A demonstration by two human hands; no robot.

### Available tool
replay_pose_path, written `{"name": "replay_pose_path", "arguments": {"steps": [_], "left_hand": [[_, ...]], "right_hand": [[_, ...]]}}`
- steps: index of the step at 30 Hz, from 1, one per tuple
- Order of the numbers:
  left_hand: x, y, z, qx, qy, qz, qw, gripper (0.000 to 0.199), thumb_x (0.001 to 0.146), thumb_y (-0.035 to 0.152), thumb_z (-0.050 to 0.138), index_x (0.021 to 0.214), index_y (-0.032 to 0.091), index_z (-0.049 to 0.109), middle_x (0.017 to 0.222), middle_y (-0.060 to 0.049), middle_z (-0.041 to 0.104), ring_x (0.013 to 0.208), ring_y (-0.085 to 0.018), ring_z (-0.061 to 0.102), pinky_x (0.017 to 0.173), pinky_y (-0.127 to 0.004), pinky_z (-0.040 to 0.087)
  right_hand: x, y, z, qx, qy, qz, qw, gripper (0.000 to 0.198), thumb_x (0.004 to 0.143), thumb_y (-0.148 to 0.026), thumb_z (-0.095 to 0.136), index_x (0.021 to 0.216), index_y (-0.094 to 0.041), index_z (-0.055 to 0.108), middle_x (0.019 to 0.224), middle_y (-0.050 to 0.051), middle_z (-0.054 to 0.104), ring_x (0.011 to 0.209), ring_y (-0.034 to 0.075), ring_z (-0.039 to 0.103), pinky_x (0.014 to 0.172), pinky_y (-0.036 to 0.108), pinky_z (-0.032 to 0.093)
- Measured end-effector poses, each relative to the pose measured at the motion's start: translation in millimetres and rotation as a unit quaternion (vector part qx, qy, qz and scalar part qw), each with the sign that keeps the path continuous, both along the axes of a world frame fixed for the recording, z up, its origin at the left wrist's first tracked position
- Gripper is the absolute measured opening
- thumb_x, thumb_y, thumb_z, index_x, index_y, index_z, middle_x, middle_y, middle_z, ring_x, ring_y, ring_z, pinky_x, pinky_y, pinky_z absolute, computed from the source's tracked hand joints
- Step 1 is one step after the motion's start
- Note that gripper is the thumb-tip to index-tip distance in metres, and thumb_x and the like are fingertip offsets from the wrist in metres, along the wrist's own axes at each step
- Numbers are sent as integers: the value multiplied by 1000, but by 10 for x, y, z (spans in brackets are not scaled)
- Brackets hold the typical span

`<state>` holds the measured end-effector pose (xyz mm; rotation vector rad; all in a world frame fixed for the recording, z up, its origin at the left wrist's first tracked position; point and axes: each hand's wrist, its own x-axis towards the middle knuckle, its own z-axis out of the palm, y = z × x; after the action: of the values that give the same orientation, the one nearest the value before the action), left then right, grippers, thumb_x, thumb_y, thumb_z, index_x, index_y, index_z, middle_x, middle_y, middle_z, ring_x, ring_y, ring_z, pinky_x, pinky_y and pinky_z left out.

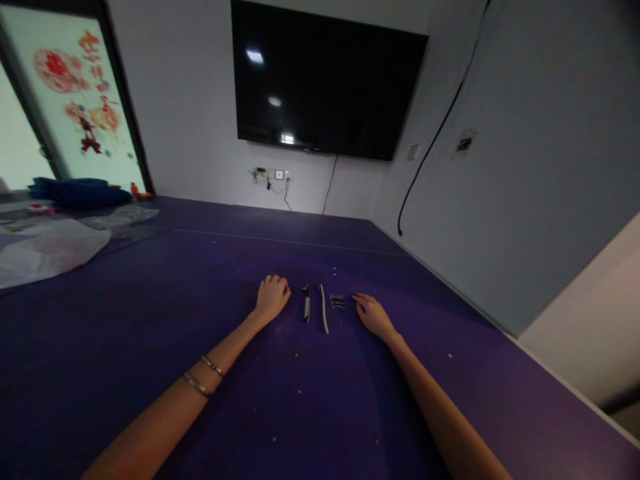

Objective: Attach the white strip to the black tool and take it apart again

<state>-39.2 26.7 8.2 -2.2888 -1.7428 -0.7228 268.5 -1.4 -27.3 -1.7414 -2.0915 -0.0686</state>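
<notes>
Bare forearms (pixel 167 413) flank a slim black-and-pale razor-shaped tool (pixel 307 308), a curved off-white stick (pixel 324 311) and a small clear, dark-filled packet (pixel 338 302) on a purple surface (pixel 330 400); left hand (pixel 273 296) curls, grip unclear; right hand (pixel 373 316) lies with fingers extended.

The left forearm (pixel 173 410) and right forearm (pixel 437 403) are stretched forward and angled inward. The left hand (pixel 272 297) is held back upward, its fingers curled under; the right hand (pixel 374 316) is lowered palm down, fingers loosely extended leftward.

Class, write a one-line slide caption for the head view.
Left hand and right hand flank a razor-like tool, a slim pale rod and a small packet on a purple surface.
</notes>
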Motion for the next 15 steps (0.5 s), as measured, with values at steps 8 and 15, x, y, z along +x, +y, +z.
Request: {"name": "replay_pose_path", "arguments": {"steps": [8,15], "left_hand": [[548,-104,72,-128,-22,-15,991,35,78,45,51,90,15,64,98,-16,62,97,-30,56,85,-40,40],[711,14,43,-148,-21,18,989,29,78,31,50,97,12,62,102,-19,61,96,-30,59,84,-41,41]], "right_hand": [[-27,-30,34,1,1,0,1000,41,86,-22,34,119,-18,56,127,8,52,117,20,45,99,34,34],[-43,-40,54,1,6,-4,1000,39,86,-22,35,118,-18,58,125,8,54,116,19,46,98,33,34]]}}
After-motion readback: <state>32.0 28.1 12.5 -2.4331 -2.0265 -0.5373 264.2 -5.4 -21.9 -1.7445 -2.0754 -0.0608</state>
